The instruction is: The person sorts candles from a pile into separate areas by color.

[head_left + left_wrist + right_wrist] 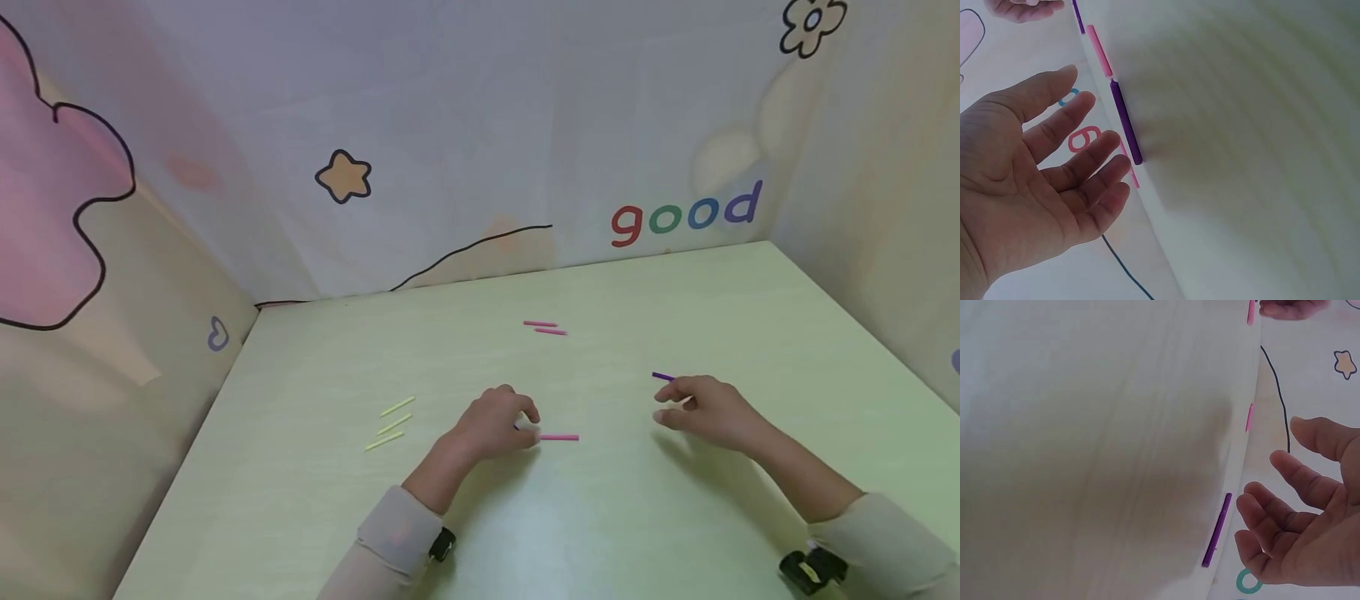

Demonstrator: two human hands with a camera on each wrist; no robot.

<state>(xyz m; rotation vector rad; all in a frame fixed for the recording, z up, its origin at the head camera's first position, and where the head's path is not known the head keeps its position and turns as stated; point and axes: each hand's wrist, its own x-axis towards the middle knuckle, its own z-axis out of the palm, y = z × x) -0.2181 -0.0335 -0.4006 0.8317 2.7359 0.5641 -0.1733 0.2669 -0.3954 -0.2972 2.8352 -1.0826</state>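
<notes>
Two slim sticks lay end to end on the pale tabletop beside the left hand: the near pink stick at that hand's three o'clock, and the left purple stick, which the head view mostly hid behind the fingers. In the left wrist view their facing ends met or nearly met. The hand was fairly wide, its fingers apart and gently bent, gripping nothing; whether a fingertip touched either stick, I could not tell.

Well apart, at the left hand's three o'clock, was the right hand, likewise wide and loose, its fingers softly curved round nothing. The right purple stick lay on the tabletop at that hand's ten o'clock, one end covered by the fingers in the head view; the right wrist view showed both ends, just beside the fingertips, though contact could not be judged.

Farther out, at the left hand's one o'clock, the upper pink stick and the lower pink stick lay side by side, apart. Three yellow sticks slanted at its nine o'clock. On the back wall, an orange star showed at the left hand's eleven o'clock, and the word "good" at the right hand's twelve
</notes>
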